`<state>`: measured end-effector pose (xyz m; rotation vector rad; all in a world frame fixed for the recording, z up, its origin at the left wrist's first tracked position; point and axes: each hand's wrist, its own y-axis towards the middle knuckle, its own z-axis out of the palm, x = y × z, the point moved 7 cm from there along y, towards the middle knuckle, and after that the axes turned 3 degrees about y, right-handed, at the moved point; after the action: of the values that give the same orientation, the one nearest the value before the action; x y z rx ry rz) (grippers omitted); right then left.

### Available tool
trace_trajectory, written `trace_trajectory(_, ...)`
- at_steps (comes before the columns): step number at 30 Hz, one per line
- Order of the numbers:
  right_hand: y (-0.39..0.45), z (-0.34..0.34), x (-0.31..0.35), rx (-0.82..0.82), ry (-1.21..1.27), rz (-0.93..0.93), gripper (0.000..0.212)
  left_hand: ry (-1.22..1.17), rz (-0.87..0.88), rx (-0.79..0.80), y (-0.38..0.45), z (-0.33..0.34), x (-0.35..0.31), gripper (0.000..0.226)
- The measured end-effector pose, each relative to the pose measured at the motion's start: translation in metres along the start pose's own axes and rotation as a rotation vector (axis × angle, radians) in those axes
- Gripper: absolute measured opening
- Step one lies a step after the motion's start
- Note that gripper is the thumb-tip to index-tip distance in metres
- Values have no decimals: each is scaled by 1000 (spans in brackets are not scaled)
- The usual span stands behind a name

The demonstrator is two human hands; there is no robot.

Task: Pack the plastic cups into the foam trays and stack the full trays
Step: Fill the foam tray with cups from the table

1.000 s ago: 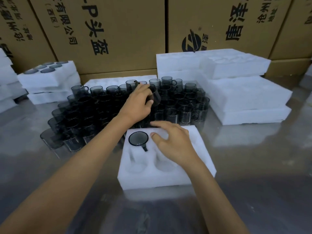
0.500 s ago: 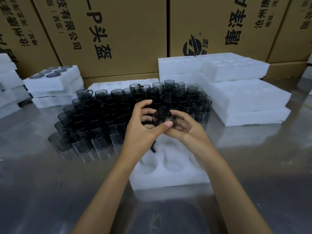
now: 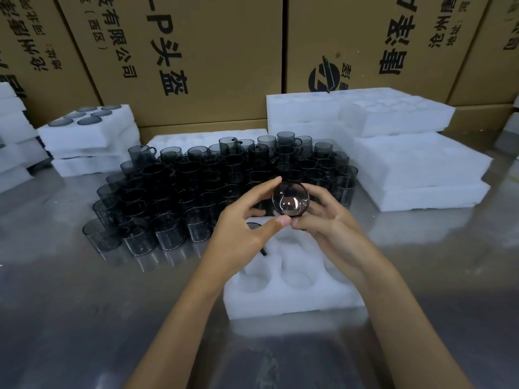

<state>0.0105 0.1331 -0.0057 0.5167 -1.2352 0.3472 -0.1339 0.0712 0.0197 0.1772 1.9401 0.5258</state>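
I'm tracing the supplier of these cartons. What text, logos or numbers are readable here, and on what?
"P头盔": large, sideways, on the centre-left cardboard box.
"有限公司" and "(西区)": smaller, same box.
"唐泽": on the right cardboard box, beside a round logo.
"沧州" and "地址:": small print, same box; the rest is cut off.
Far-left box print: too blurred to read.
Cups and foam trays: no text.
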Motion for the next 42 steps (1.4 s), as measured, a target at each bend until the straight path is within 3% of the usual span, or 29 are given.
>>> trace_trajectory(10,-11,-5,20,-39,-372,39,26,62,-106,11,1,3,16,48)
trace_trajectory(15,-9,-15,14,-137,-443,62,26,265,-157,116,-4,12,24,55)
trace_trajectory(19,-5,-18,7,-113,-576,11,25,425,-181,158,-6,13,29,60)
trace_trajectory(27,-2,-18,-2,-83,-1169,41,30,674,-105,210,-7,16,33,52)
trace_trajectory(37,-5,-23,2,-99,-1161,-13,25,641,-83,168,-5,10,27,39)
trace_trajectory(42,-4,-21,6,-147,-1125,-35,13,418,-158,99,-1,2,31,29)
